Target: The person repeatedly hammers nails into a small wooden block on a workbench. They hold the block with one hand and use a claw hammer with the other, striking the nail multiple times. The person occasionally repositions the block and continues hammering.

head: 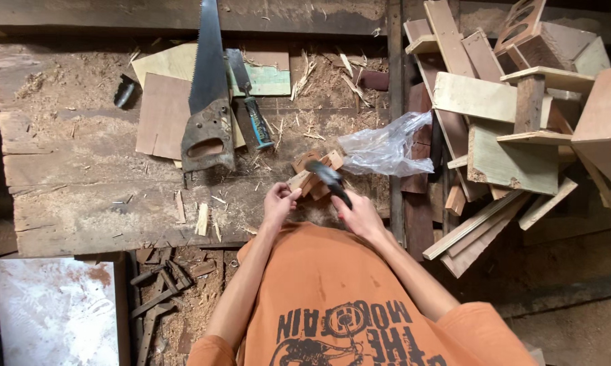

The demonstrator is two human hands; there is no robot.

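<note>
sawdusty workbench [82, 196], left hand [278, 203] gripping small wood block [304, 179], right hand [359, 215] clutching dark tool [329, 177] (blurred), handsaw [208, 102] nearby

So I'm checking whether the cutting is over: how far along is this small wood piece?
Sawing looks done: the handsaw lies on the bench amid sawdust. In hand: the left hand steadies the small wooden assembly, the right hand holds a dark tool on it. How much remains can't be told.

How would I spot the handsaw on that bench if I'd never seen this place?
Start at the worn wooden workbench strewn with sawdust. Near its middle, on thin plywood sheets, lies the handsaw, blade pointing away from the person. Unlike the slim chisel beside it, it has a toothed blade and a dark handle with a cut-out.
</note>
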